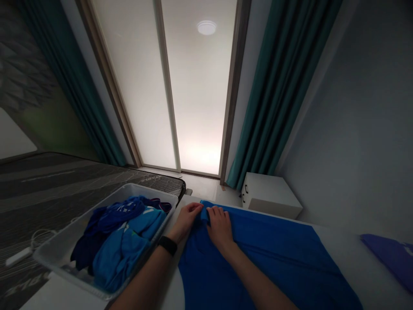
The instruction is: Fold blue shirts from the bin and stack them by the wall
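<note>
The blue garment (274, 247) lies spread on the tabletop (343, 243), presumably for flat handling; the left hand (187, 219) holds its far-left corner in a closed pinch grip, while the right hand (220, 224), fingers bent over adjoining cloth, apparently steadies it, grip closure indeterminable.

The person wears a plain black wristband (167, 245) around the left forearm (145, 275), just behind the bare left hand (184, 219). The right forearm (254, 275) and right hand (220, 227) are bare too, as far as they show.
</note>
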A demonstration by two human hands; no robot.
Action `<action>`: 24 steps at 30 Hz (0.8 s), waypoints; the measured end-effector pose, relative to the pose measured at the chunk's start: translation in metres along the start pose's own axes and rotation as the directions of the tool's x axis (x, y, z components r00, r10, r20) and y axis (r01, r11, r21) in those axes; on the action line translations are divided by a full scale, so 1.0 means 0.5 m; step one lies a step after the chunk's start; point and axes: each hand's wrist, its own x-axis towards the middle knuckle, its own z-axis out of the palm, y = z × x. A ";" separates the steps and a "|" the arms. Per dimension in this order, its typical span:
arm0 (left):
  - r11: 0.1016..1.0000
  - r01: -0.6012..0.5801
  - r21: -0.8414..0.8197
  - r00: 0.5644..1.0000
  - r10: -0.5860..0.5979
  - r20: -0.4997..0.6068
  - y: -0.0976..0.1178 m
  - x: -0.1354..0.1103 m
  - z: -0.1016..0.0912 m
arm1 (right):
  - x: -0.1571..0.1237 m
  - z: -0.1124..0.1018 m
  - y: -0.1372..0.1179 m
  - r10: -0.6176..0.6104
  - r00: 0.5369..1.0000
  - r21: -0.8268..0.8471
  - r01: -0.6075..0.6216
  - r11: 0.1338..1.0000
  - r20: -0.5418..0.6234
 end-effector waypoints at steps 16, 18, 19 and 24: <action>0.702 -0.006 0.712 0.998 0.043 -0.034 -0.002 0.091 0.011 | 0.180 -0.099 0.099 0.076 0.993 0.118 -0.086 0.989 0.090; 0.688 -0.040 0.724 0.999 0.051 0.007 -0.005 0.102 0.015 | 0.173 -0.105 0.097 0.075 0.994 0.095 -0.083 0.992 0.083; 0.684 -0.054 0.727 0.998 0.052 0.025 -0.006 0.106 0.015 | 0.167 -0.109 0.095 0.073 0.994 0.081 -0.079 0.994 0.081; 0.704 -0.101 0.703 0.992 0.014 0.129 -0.011 0.127 -0.001 | 0.127 -0.120 0.077 0.039 0.995 -0.004 -0.039 0.999 0.095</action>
